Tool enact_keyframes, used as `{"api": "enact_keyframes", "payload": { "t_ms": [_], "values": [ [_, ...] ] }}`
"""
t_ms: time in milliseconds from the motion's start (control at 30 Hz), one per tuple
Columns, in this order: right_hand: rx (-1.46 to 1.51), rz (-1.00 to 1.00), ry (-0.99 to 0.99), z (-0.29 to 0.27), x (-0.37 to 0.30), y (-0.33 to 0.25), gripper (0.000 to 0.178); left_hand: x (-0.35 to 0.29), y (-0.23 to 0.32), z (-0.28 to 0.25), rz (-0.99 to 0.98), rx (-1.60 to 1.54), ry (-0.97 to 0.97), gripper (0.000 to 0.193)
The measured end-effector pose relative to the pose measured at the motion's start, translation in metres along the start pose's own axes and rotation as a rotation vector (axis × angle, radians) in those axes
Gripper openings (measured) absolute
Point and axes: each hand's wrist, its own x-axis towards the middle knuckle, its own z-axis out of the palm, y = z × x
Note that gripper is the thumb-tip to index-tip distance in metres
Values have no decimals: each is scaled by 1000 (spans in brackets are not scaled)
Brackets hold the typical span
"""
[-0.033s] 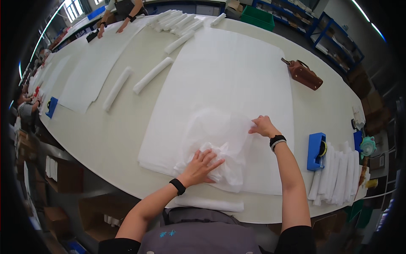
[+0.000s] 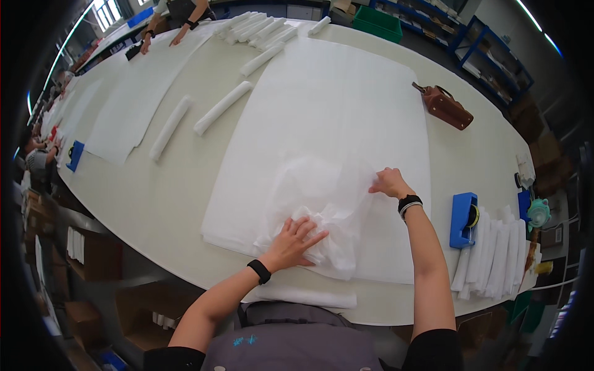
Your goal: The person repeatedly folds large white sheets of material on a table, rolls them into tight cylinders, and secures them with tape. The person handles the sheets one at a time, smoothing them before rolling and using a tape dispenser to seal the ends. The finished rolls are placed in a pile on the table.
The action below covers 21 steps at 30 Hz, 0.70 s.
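A thin, crumpled white sheet (image 2: 312, 179) lies on a large stack of flat white sheets (image 2: 334, 93). My left hand (image 2: 292, 242) presses on its bunched middle with the fingers spread. At the right edge of the thin sheet, my right hand (image 2: 391, 183) pinches a corner between thumb and fingers, pulling it up a little. Whether something is wrapped inside the bunched part cannot be made out. Between the stack and my body lies a rolled white bundle (image 2: 309, 297) at the table's near edge.
To the right stand a blue tape dispenser (image 2: 463, 221) and a pile of white rolls (image 2: 492, 256). A brown leather bag (image 2: 447, 108) sits at the far right. More white rolls (image 2: 266, 31) lie at the far side. Across the table, a person's hands (image 2: 178, 36) rest on other sheets.
My right hand has shifted slightly to the right, drawing the pinched edge of the thin sheet with it. My left hand has stayed in place.
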Motion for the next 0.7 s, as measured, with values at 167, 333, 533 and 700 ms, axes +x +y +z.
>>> {"api": "enact_keyframes", "payload": {
  "t_ms": [167,333,533,700],
  "values": [
    [-48,56,-2,11,6,23,36,-1,-1,1,-26,5,-11,104],
    [379,-262,615,33,-5,9,52,3,-2,0,-8,10,-9,105],
    [344,-278,962,34,-64,-77,32,1,0,-5,-24,-8,6,104],
    [183,-500,334,107,-118,-111,41,-2,-3,3,-41,-98,-40,106]
  ]
}}
